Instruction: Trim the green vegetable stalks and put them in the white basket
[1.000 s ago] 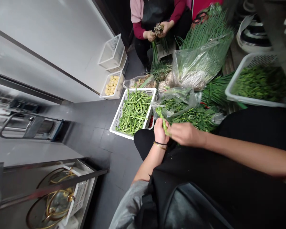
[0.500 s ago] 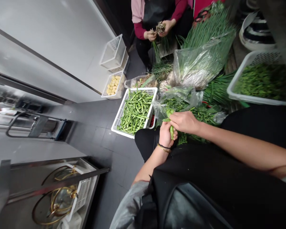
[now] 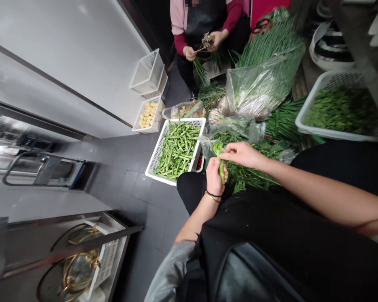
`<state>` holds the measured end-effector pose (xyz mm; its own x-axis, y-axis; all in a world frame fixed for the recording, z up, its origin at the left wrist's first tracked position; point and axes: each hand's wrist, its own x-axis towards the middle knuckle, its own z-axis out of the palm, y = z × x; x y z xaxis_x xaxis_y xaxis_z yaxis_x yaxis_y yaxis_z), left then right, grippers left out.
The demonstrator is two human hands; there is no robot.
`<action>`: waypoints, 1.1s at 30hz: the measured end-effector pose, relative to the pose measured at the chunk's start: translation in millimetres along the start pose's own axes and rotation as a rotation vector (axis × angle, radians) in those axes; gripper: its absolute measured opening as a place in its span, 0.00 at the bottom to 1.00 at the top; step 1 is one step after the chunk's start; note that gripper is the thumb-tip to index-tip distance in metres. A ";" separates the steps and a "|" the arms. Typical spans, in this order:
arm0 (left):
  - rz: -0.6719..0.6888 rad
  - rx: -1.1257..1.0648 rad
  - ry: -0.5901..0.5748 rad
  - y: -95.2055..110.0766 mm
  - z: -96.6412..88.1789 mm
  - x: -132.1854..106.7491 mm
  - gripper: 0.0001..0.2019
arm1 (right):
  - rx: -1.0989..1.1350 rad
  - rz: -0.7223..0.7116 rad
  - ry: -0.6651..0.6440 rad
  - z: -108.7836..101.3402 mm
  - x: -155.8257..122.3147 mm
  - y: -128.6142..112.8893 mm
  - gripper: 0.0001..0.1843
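Observation:
My left hand [image 3: 214, 178] is closed around a thick green vegetable stalk [image 3: 221, 172] with a small leafy tip. The fingers of my right hand [image 3: 241, 154] pinch at the stalk just below its leafy end. Under and beyond my hands lies a heap of leafy greens [image 3: 258, 174], partly in a clear plastic bag [image 3: 208, 147]. Left of my hands stands a white slotted basket [image 3: 164, 178], full of cut green stalks [image 3: 178, 149].
A co-worker's hands [image 3: 216, 40] hold thin green stems across from me. Bagged green onions [image 3: 252, 92] lie before them. A basket of leaves [image 3: 302, 126] stands at right, a basket of peeled potatoes [image 3: 157, 119] at far left. A metal rack [image 3: 126, 230] is at lower left.
My right fingers have shifted on the stalk, and its leafy tip now shows more clearly. Both hands sit slightly further left in view. The co-worker's hands have moved a little apart.

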<state>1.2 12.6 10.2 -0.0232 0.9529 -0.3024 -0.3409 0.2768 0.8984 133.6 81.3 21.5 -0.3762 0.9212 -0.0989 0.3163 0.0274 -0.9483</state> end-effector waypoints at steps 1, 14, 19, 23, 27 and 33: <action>0.077 0.069 0.052 -2.3 -1.1 0.4 0.16 | -0.030 -0.023 0.046 4.4 -0.4 -1.7 0.20; 0.102 0.198 0.098 -6.5 -1.1 5.7 0.13 | -0.068 -0.101 0.025 6.2 -4.8 13.2 0.18; -0.322 0.039 0.000 -16.4 -1.5 14.1 0.12 | -0.420 -0.251 0.182 20.6 -6.0 24.4 0.11; -0.146 0.237 0.115 -23.7 -9.5 15.9 0.13 | -0.270 -0.033 -0.017 17.6 1.6 43.5 0.18; -0.016 0.309 0.095 -18.9 -12.9 22.7 0.11 | -0.149 0.029 -0.110 12.5 7.0 48.5 0.22; -0.635 -0.090 -0.103 -9.0 -19.8 56.5 0.12 | -0.657 -0.591 0.069 7.4 18.2 38.4 0.14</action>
<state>-15.7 61.6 -21.3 0.2973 0.6151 -0.7303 -0.3361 0.7833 0.5229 132.4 96.3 -19.0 -0.5900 0.7066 0.3906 0.5309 0.7041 -0.4716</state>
